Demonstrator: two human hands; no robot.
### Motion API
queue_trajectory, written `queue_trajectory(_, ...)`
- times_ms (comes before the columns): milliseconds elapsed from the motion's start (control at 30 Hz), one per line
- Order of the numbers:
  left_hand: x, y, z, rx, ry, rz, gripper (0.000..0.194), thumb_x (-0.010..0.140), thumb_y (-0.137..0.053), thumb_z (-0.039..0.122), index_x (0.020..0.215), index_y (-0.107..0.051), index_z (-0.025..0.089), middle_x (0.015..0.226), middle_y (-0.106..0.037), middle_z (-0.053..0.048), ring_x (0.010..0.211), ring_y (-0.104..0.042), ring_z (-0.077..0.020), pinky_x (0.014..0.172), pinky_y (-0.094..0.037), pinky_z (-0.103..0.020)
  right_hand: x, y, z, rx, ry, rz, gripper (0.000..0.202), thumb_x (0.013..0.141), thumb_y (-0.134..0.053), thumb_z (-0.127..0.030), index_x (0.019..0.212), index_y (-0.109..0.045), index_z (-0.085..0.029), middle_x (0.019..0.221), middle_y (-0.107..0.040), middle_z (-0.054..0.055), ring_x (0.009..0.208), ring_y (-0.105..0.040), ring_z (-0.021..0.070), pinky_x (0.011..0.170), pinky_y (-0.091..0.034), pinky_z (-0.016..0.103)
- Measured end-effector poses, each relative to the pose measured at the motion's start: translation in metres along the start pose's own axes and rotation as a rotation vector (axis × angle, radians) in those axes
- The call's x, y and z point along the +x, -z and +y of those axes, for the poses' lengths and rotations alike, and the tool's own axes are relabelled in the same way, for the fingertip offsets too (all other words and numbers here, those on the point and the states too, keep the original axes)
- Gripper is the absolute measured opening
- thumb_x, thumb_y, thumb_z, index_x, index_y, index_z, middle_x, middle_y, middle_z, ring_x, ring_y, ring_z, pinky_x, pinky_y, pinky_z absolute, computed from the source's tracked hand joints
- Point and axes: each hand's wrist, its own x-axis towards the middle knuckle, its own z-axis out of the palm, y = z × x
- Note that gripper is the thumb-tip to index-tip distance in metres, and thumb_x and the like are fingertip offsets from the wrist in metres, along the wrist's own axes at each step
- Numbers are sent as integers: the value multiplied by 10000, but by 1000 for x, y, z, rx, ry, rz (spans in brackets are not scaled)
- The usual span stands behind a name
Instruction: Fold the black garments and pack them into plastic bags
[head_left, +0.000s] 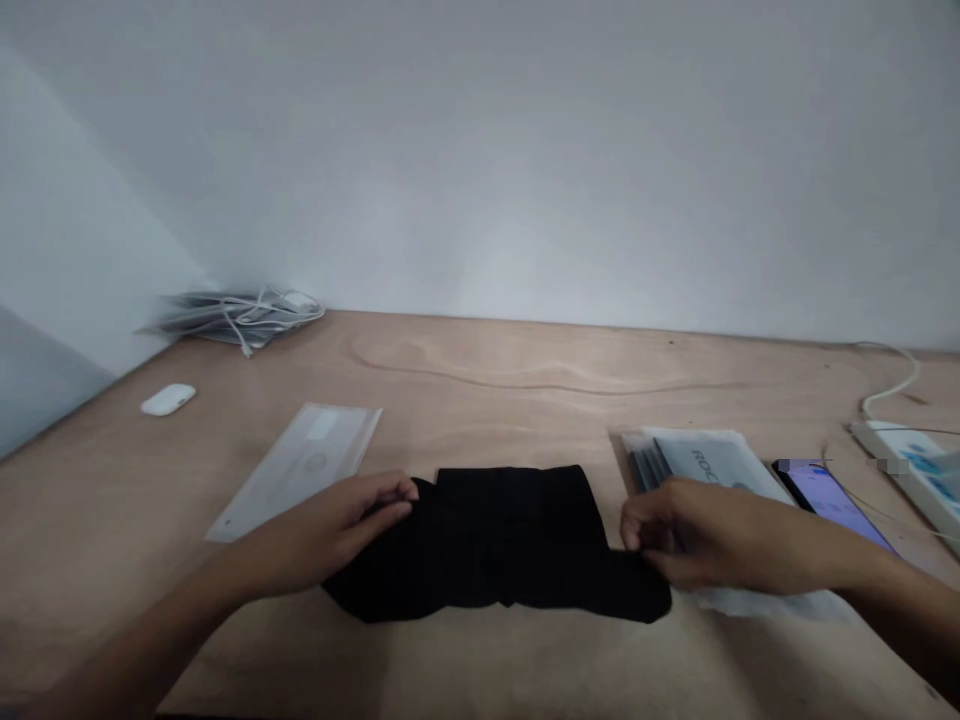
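Two bare hands are at work on one black cloth (510,550), spread flat on the wooden table (487,670)! At the cloth's left edge, the left hand (356,525) has thumb and forefinger bent close together, a slim gap between them, tips touching fabric; whether they grip it, I can't tell. Over at the cloth's right edge, the right hand (690,535) has its fingers curled in, thumb and forefinger pinching the fabric. Left of the cloth lies a clear sleeve (289,475); farther left beyond it, a white case (169,399) and tangled white cables (274,305). Right of the cloth: packets (697,458) partly behind the hand, then a lit phone (840,500) and a power strip (904,465).
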Motion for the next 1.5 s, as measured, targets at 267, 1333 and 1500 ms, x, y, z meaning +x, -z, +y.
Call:
queue_trajectory(267,40,-23,-23,261,3,308,306,962,-400,286,1092,-646,160,1012,-705,-123,934,-679,-293,845,-526,-448,63,-15,16,-540,-90,519,289,926,-468,-117,1089,-703,-158,928,-751,122,826,-719,277,721,-552,391)
queue_trajectory(1333,9,-56,-38,82,371,251,355,811,-626,460,1033,-698,192,952,-758,-114,910,-720,-340,793,-542,-416,101,-140,41,-537,-63,778,587,1044,-332,-442,1551,-383,-152,1645,-265,99,1520,-262,259,1203,-295,506)
queue_trajectory(1500,7,-42,-30,63,323,188,300,811,-620,501,827,-701,213,874,-759,-101,847,-719,-345,735,-530,-419,98,-138,44,-552,-32,794,577,1040,-371,-434,1543,-397,-151,1631,-301,118,1500,-312,281,1182,-325,542)
